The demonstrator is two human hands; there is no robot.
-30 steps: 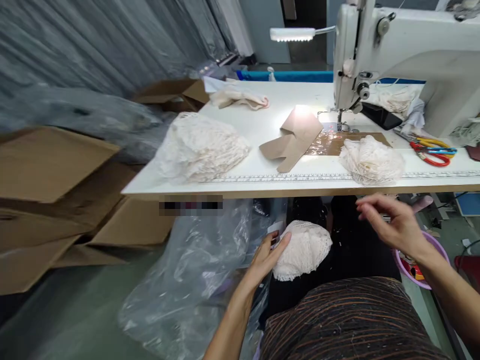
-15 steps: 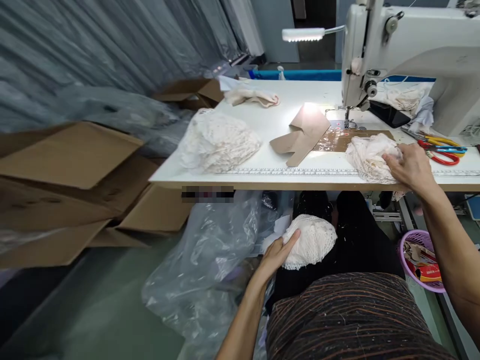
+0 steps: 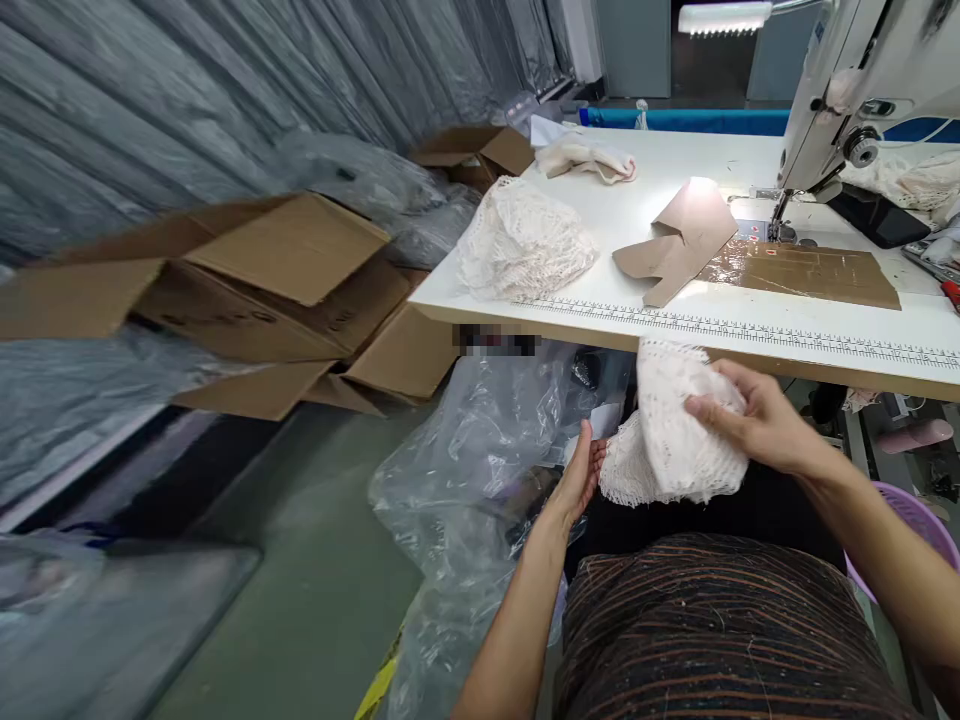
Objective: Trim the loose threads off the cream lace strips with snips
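Over my lap, just below the table's front edge, my right hand (image 3: 750, 410) grips a white lace piece (image 3: 690, 420) between thumb and fingers. Beneath it lies more white lace (image 3: 626, 465), and where one piece ends and the other begins is hard to tell. My left hand (image 3: 581, 475) is at the left side of this lace, thumb raised and fingers apart, with its palm toward the fabric. On the white table (image 3: 600, 310) a pile of white lace (image 3: 525, 240) rests near the left corner, beside a brown paper pattern (image 3: 694, 235).
A sewing machine (image 3: 847, 130) with a lamp (image 3: 724, 17) stands at the right. A dark phone (image 3: 877, 215) lies behind its needle. Open cardboard boxes (image 3: 292, 250) and clear plastic bags (image 3: 450, 480) are at the left; a purple basket (image 3: 911, 520) is at lower right.
My right hand has brought lace from the tabletop down over my lap. My left hand has opened beside the lace there. The view has turned left.
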